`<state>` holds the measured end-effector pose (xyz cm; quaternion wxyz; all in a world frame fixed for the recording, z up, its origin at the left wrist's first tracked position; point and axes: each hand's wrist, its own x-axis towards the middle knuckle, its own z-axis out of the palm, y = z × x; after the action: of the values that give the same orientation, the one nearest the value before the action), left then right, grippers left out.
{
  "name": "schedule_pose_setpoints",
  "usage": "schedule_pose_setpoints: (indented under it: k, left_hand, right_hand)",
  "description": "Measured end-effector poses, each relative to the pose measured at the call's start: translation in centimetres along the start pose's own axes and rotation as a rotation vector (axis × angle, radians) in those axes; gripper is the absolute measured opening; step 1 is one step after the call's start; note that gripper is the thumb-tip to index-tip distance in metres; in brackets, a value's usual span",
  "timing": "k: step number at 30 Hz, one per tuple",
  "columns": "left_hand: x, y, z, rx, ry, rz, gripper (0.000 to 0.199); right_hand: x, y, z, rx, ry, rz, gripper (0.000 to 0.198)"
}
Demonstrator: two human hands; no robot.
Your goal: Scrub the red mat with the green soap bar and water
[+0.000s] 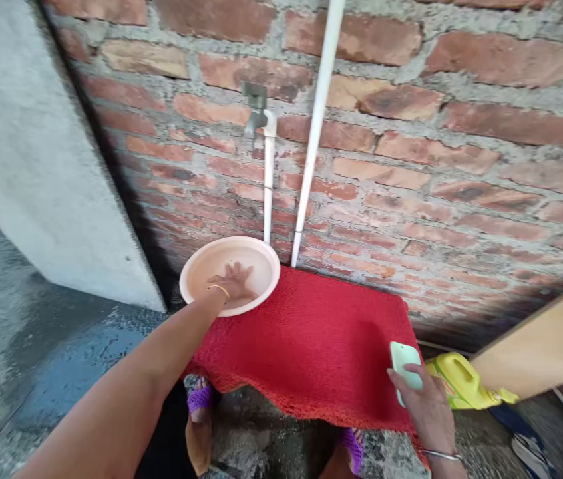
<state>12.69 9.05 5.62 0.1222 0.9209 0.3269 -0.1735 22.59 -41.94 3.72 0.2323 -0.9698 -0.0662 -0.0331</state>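
Rough red brick wall [391, 186] backs a shaggy red cloth [301, 332]. At its far left corner stands a round, pale-pink plastic basin [201, 273], apparently set there to sit below the grey tap [255, 110]. The left hand [235, 281] reaches inside, fingers spread wide, seemingly underwater. By the cloth's right edge, the right hand [428, 402] grips a mint-green, round-cornered block [405, 359] by its near end, probably keeping the far end free.
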Motion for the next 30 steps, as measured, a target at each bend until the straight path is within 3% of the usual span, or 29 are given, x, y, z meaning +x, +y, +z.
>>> schedule_pose_setpoints:
  k: [4,9,14,23,27,30]
  left_hand:
    - [-0.8,0.5,-0.8,-0.013,-0.062,-0.010,0.112]
    - [-1.0,0.7,-1.4,-0.009,-0.112,-0.002,0.119]
    - [-0.9,0.6,-1.3,0.002,-0.115,0.011,0.119]
    - [-0.2,0.4,-0.7,0.009,-0.096,0.029,0.118]
    - [-0.1,0.3,-0.6,-0.013,-0.099,0.025,0.118]
    - [-0.5,0.4,-0.9,-0.011,-0.105,0.020,0.119]
  right_hand:
    - [-0.5,-9.1,3.8,0.115,-0.180,-0.077,0.038]
    - [-1.1,-20.7,8.0,0.062,-0.353,-0.201,0.029]
    - [-0.4,-27.4,10.7,0.050,-0.401,-0.141,0.033]
    - [-1.2,-30.4,13.8,-0.030,-0.417,-0.155,0.044]
    - [-0.9,-29.5,13.5,-0.053,-0.415,-0.184,0.041]
    - [0.4,-26.9,12.3,-0.074,-0.396,-0.178,0.038]
